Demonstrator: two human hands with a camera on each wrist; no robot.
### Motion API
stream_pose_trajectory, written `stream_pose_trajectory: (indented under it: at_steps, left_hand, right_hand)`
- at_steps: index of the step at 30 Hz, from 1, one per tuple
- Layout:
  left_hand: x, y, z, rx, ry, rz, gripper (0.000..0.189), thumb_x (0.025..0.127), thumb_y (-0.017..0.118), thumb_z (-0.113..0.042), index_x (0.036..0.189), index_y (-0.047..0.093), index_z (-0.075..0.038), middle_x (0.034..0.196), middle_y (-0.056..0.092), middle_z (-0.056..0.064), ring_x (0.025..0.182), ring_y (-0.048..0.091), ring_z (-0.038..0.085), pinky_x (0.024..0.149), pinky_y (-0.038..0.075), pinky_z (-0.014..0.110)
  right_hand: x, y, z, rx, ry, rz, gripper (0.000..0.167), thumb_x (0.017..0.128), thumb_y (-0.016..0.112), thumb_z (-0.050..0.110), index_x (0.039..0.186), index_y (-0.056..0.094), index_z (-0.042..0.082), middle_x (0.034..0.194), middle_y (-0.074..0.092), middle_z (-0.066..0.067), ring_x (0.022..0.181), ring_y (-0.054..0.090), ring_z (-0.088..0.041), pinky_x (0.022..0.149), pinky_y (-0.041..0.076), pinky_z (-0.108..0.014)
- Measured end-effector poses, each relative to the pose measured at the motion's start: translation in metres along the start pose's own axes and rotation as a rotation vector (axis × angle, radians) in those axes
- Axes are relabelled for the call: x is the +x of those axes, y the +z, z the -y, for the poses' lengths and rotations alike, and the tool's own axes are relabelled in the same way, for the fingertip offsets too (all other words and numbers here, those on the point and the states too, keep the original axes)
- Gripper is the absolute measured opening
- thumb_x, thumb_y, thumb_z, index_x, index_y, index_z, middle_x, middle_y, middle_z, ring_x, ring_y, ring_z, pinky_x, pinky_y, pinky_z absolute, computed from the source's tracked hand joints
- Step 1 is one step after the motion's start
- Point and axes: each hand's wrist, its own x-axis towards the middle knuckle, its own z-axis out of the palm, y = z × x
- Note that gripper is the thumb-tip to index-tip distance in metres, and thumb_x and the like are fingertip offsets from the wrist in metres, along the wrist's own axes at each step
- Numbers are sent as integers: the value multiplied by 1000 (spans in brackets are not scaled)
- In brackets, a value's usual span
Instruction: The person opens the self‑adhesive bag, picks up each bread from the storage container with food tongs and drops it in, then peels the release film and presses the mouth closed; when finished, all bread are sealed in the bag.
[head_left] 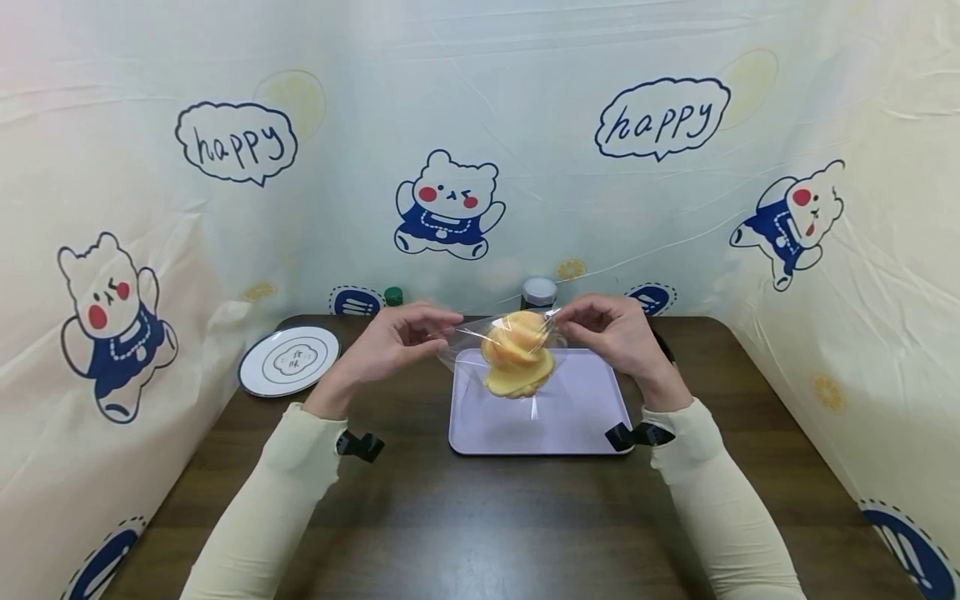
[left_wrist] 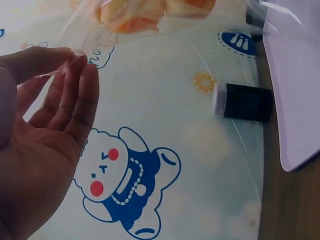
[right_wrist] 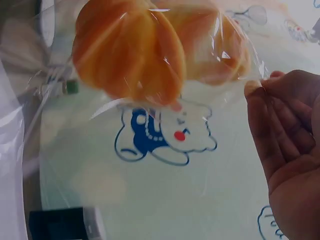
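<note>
Between my hands hangs a clear plastic bag [head_left: 467, 335] with golden-yellow bread [head_left: 517, 357] in it. The right wrist view shows the bread [right_wrist: 130, 52] as two rounded, ridged lobes under shiny film. At the bag's left edge, my left hand [head_left: 396, 337] pinches the film between thumb and fingers; the left wrist view shows this hand [left_wrist: 55, 110] with its other fingers bent loosely. My right hand [head_left: 618, 333] pinches the opposite edge, thumb against forefinger. Below the bread, a pale lilac tray [head_left: 577, 417] lies on the table, partly overlapped by the bag in the head view.
A white plate [head_left: 258, 379] with a dark rim is at the table's back left. Behind the bag stand a dark jar with a pale lid [head_left: 539, 292] and a green-capped bottle [head_left: 393, 296]. A printed curtain [head_left: 525, 108] surrounds the wooden table [head_left: 450, 525].
</note>
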Motion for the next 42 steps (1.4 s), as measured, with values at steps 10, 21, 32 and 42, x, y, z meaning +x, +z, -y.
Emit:
stream_pose_trajectory:
  at_steps: [10, 21, 32, 42]
  left_hand:
    - [0, 14, -8, 57, -99, 131, 42, 92, 68, -41, 133, 61, -36, 114, 64, 3, 95, 60, 25, 81, 56, 38]
    - [22, 41, -26, 87, -58, 139, 52, 92, 57, -63, 133, 62, -31, 128, 64, -10, 117, 61, 14, 98, 55, 42]
    - [30, 55, -29, 100, -22, 194, 36, 92, 66, -52, 122, 68, -32, 108, 70, -13, 92, 63, 14, 81, 58, 34]
    - [19, 42, -15, 157, -125, 223, 39, 85, 74, -51, 118, 72, -31, 98, 73, -12, 88, 65, 15, 74, 59, 31]
  right_hand:
    - [1, 7, 22, 22, -30, 25, 11, 88, 74, 3, 99, 74, 4, 99, 73, -10, 76, 66, -13, 65, 57, -23]
    - [3, 19, 25, -46, -107, 152, 14, 90, 71, 0, 101, 75, 7, 96, 73, -8, 80, 66, -12, 71, 59, -25]
    - [3, 23, 26, -105, -138, 198, 16, 90, 70, 1, 103, 75, 9, 97, 74, -6, 83, 67, -13, 75, 61, -28]
    - [0, 14, 24, -111, -82, 140, 15, 90, 71, 1, 102, 76, 9, 100, 73, -6, 84, 66, -11, 75, 58, -22]
